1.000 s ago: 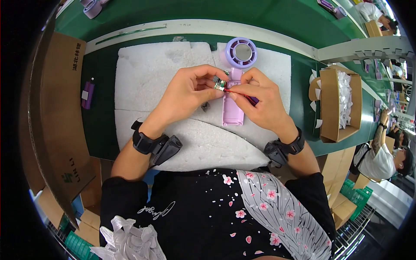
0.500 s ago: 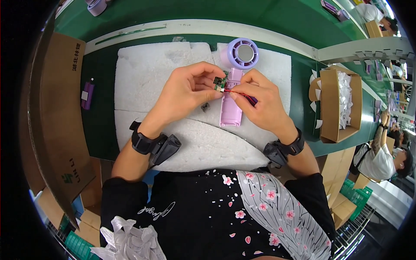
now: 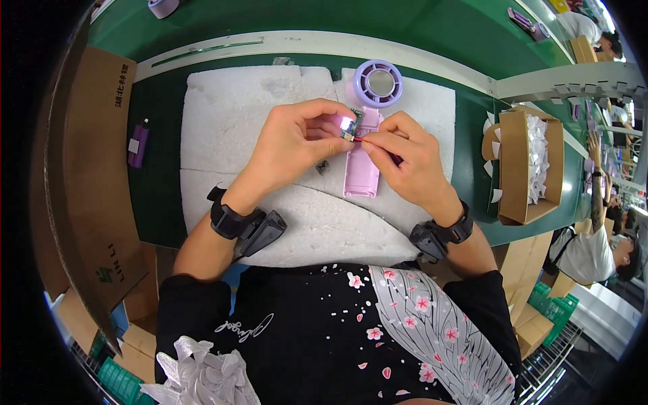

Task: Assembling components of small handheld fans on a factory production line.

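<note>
Left hand (image 3: pixel 297 145) covers the upper-left part of the lilac fan's handle (image 3: pixel 361 169). Small green board (image 3: pixel 354 121) mostly hidden by fingertips; too small to read detail. Thin tool in right hand (image 3: pixel 408 162) mostly buried in the grip. Lilac part (image 3: pixel 162 7) cut off by top edge.

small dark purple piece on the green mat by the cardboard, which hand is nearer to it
Left. The left hand works over the white foam pad, on the same side as the small dark purple piece. The right hand sits farther off, beyond the lilac fan.
</note>
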`<move>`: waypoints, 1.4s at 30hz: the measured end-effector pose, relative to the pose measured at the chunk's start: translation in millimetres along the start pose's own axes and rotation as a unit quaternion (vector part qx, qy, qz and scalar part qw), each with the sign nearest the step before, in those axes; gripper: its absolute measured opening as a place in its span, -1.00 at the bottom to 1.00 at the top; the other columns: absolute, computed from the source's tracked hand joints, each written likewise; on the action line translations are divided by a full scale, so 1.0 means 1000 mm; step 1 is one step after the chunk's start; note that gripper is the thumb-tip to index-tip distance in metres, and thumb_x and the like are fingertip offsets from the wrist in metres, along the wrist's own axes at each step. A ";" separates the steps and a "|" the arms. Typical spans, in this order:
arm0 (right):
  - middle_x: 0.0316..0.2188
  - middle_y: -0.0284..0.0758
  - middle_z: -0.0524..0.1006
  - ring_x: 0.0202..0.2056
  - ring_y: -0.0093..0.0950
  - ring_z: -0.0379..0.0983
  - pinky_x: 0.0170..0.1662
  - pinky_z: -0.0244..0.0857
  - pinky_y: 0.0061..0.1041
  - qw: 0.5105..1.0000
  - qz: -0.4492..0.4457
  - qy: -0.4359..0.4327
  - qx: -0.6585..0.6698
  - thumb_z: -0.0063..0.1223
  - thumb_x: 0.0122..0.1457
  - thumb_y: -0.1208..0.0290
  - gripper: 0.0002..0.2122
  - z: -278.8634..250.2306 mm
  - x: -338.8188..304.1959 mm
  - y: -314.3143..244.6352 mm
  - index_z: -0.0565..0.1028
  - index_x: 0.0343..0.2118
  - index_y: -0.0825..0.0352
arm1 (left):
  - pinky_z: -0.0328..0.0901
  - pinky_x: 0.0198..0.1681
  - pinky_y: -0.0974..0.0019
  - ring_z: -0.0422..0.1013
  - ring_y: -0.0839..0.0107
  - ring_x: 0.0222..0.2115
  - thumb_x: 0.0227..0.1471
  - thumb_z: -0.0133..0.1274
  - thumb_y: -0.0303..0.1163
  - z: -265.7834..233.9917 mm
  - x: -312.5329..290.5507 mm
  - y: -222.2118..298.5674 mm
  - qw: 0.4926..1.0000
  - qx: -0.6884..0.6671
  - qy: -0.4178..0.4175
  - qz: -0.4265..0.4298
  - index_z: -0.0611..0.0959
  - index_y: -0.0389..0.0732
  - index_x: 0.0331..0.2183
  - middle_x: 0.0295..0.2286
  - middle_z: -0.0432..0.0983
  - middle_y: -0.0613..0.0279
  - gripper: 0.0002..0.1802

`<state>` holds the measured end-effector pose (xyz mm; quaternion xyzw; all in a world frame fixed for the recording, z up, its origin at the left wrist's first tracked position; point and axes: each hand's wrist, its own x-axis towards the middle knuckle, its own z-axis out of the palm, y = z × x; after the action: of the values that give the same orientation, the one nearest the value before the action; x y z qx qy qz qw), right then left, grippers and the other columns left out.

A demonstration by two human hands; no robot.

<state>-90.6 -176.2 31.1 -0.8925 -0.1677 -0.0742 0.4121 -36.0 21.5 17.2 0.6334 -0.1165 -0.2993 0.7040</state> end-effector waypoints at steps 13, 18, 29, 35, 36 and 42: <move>-0.39 -0.29 0.45 -0.60 -0.58 0.39 -0.56 0.24 -0.63 0.996 0.067 0.050 0.019 0.22 -0.09 0.58 -0.77 0.002 0.004 -0.009 0.51 -0.31 0.36 | 0.37 -0.16 0.41 0.46 0.45 -0.28 -0.16 0.03 -0.66 0.008 -0.001 0.000 0.974 0.164 0.002 0.154 0.54 -0.36 -0.13 -0.27 0.53 0.14 -0.57; -0.35 -0.31 0.46 -0.62 -0.63 0.38 -0.57 0.24 -0.67 0.997 0.027 0.068 0.001 0.25 -0.12 0.58 -0.73 0.005 0.004 -0.004 0.51 -0.28 0.36 | 0.41 -0.29 0.40 0.51 0.34 -0.43 -0.21 0.10 -0.61 0.011 0.001 -0.002 0.966 0.171 0.039 0.188 0.61 -0.33 -0.25 -0.36 0.57 0.09 -0.66; -0.36 -0.35 0.49 -0.55 -0.64 0.41 -0.53 0.29 -0.69 0.995 0.038 0.094 -0.027 0.31 -0.18 0.56 -0.69 0.005 0.005 -0.003 0.54 -0.28 0.34 | 0.41 -0.38 0.44 0.53 0.38 -0.48 -0.20 0.12 -0.60 0.011 0.002 -0.005 0.945 0.228 0.069 0.223 0.66 -0.32 -0.31 -0.42 0.57 0.11 -0.72; -0.40 -0.36 0.50 -0.51 -0.58 0.44 -0.48 0.32 -0.65 0.993 0.005 0.101 -0.058 0.32 -0.21 0.55 -0.68 0.004 0.003 -0.002 0.59 -0.29 0.29 | 0.36 -0.43 0.49 0.50 0.46 -0.51 -0.20 0.11 -0.61 0.014 0.001 -0.003 0.948 0.237 0.066 0.202 0.67 -0.34 -0.34 -0.46 0.58 0.15 -0.75; -0.40 -0.36 0.50 -0.51 -0.58 0.44 -0.48 0.32 -0.65 0.993 0.005 0.101 -0.057 0.32 -0.21 0.55 -0.68 0.005 0.004 -0.002 0.59 -0.29 0.29 | 0.35 -0.45 0.49 0.49 0.46 -0.52 -0.20 0.11 -0.60 0.014 0.001 -0.002 0.947 0.240 0.067 0.204 0.67 -0.34 -0.34 -0.47 0.58 0.16 -0.75; -0.42 -0.36 0.50 -0.50 -0.55 0.45 -0.48 0.32 -0.64 0.993 0.015 0.104 -0.056 0.31 -0.22 0.54 -0.69 0.004 0.004 -0.004 0.59 -0.30 0.29 | 0.33 -0.49 0.50 0.47 0.49 -0.56 -0.21 0.12 -0.60 0.015 0.002 -0.003 0.938 0.258 0.067 0.222 0.68 -0.32 -0.35 -0.49 0.57 0.17 -0.75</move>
<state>-88.2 -169.8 32.5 -0.9040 -0.1058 -0.1701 0.3777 -43.4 8.3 16.2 0.7703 -0.2795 -0.0519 0.5708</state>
